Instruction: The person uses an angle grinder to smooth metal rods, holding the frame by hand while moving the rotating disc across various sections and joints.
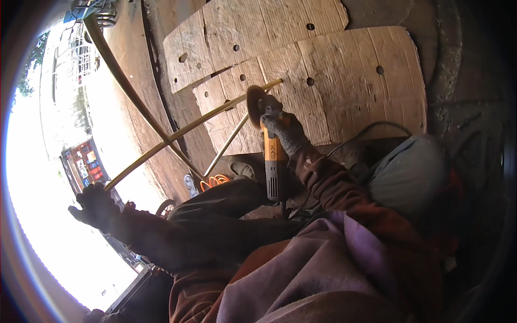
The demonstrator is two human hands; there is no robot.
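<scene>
In a grey glove, my right hand (pixel 283 129) is closed around the head of an orange and grey angle grinder (pixel 272 167) held upright in the picture, its round disc (pixel 253 107) at the far end. A long, thin yellowish metal bar (pixel 188 128) runs slantwise from the left up to the disc and shows again just past it. Whether the disc touches the bar I cannot tell. My left hand (pixel 99 209), dark-gloved, is at the bar's near left end and appears to grip it; its fingers are partly lost in shadow.
Cardboard sheets (pixel 350 81) with round holes lie ahead. A wider curved bar (pixel 126 86) crosses under the long one, and a thin pale bar (pixel 229 142) slants nearby. An orange coiled hose (pixel 215 181) lies by my leg. The grinder's black cable (pixel 377 124) loops to the right.
</scene>
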